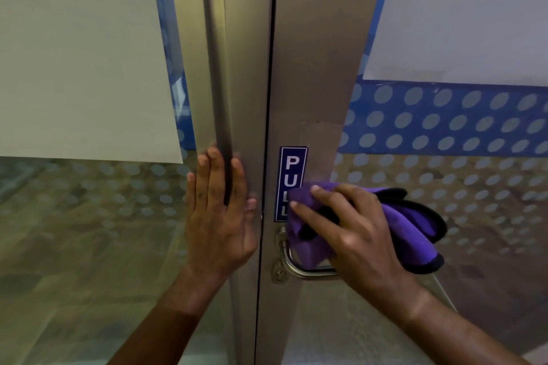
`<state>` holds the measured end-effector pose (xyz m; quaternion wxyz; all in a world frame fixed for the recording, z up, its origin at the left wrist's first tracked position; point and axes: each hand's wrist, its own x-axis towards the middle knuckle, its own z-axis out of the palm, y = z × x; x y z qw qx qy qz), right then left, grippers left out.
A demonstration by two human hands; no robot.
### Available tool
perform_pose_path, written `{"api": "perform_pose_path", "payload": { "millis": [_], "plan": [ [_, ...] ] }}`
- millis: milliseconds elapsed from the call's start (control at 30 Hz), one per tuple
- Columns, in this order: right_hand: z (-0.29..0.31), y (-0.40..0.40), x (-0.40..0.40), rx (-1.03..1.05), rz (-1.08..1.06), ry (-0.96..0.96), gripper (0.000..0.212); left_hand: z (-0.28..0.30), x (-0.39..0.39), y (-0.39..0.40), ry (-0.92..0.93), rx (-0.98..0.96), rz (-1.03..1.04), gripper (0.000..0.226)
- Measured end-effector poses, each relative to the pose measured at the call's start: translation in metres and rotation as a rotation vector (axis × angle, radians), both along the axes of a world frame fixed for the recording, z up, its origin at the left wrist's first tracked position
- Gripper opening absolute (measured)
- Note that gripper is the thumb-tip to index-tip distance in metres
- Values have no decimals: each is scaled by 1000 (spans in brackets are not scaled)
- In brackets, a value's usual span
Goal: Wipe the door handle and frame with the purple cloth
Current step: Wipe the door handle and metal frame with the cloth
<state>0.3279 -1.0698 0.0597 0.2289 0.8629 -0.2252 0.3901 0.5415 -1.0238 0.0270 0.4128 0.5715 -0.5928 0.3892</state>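
Observation:
A brushed metal door frame (314, 68) runs up the middle of the view, split by a dark vertical seam. The purple cloth (415, 225), edged in black, is bunched against the right door's frame, just above the curved metal handle (299, 271). My right hand (353, 231) grips the cloth and presses it to the frame, covering the lower part of a blue PULL sticker (292, 169). My left hand (219, 216) lies flat with straight fingers on the left door's metal frame (237, 68). A keyhole plate (278, 274) sits left of the handle.
Glass panels with a dotted frosted pattern flank the frame on both sides. A pale paper sheet (83, 53) hangs on the left glass and another (462, 15) on the right glass, above a blue dotted band (444, 121).

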Motion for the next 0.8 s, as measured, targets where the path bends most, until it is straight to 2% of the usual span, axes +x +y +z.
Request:
{"api": "perform_pose_path", "payload": {
  "millis": [100, 200, 267, 467, 533, 667, 800],
  "plan": [
    [12, -5, 3, 59, -2, -296, 46, 1, -2, 0, 7, -2, 12, 65],
    [37, -4, 28, 11, 36, -499, 46, -1, -2, -1, 9, -2, 26, 68],
    [39, 0, 39, -35, 73, -465, 38, -2, -1, -1, 6, -9, 24, 68],
    [10, 9, 22, -25, 123, -74, 24, -1, -1, -1, 5, -14, 6, 62],
    [14, 8, 18, 13, 99, -131, 30, 0, -1, -1, 7, -11, 11, 62],
    [51, 7, 35, 24, 21, -402, 48, -1, 0, 1, 2, 2, 25, 71],
    [70, 9, 52, -92, -67, -251, 42, 0, 0, 1, -5, 16, 15, 64]
  ]
}}
